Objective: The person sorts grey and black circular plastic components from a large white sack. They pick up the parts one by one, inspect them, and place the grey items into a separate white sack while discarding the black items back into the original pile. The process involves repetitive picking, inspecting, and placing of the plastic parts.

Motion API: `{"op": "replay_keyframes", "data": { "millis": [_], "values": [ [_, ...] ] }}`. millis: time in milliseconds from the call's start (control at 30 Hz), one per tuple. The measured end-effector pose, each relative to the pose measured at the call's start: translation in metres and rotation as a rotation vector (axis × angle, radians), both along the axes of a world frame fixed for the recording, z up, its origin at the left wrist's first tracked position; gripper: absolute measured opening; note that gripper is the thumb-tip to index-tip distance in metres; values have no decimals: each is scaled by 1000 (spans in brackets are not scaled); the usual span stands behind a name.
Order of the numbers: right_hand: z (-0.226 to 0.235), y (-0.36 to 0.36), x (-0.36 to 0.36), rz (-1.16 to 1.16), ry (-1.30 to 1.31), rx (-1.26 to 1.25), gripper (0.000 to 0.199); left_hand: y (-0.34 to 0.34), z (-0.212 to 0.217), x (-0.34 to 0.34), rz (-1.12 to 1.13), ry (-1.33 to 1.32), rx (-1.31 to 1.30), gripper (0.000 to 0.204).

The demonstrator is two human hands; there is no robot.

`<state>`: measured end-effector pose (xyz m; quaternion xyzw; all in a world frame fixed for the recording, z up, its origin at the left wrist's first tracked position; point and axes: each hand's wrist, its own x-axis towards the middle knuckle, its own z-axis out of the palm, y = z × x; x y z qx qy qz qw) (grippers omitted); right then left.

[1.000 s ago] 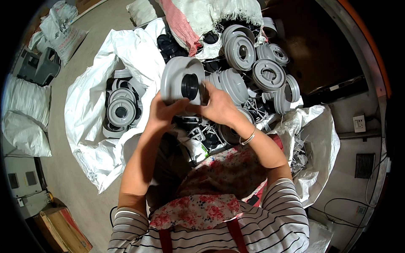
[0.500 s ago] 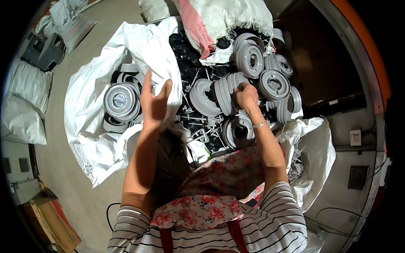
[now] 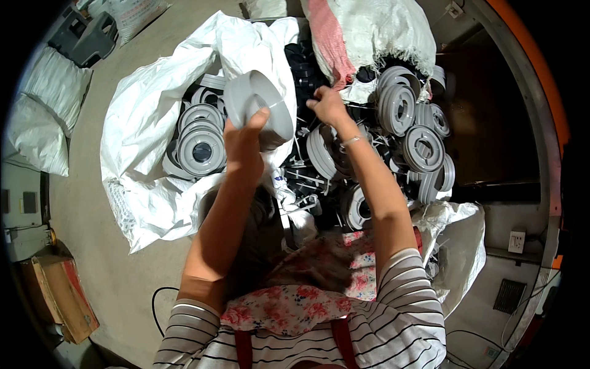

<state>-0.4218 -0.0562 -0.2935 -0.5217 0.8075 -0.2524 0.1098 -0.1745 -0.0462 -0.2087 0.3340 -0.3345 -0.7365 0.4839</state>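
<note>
My left hand (image 3: 244,140) grips a grey round plastic spool part (image 3: 258,106), held tilted above the edge of the open white sack (image 3: 138,129). In that sack lie several grey spools (image 3: 200,147). My right hand (image 3: 327,104) reaches forward into the pile of small black parts (image 3: 304,67); its fingers are curled there, and whether they hold a piece cannot be made out. A bracelet sits on the right wrist. To the right stands a heap of grey spools (image 3: 405,123).
A second white sack (image 3: 458,246) holds the right heap. A red-and-white cloth (image 3: 329,40) hangs at the top. White filled bags (image 3: 43,117) lie at the left, a cardboard box (image 3: 58,298) at lower left, bare floor (image 3: 123,277) between them.
The spool held in both hands a second ago went to the left sack. Now my left hand holds a grey spool up again, and my right hand has moved forward to the black parts.
</note>
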Motion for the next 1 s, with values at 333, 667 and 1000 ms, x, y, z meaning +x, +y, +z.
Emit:
{"op": "replay_keyframes", "data": {
  "millis": [333,667,1000],
  "values": [
    [19,36,40,51,54,-204,15,3,15,-5,101,-79,9,41],
    [118,148,71,135,-169,-202,77,40,18,-14,-594,10,7,26],
    [118,180,58,475,183,-154,72,44,14,-16,-835,-132,-66,26]
  ]
}}
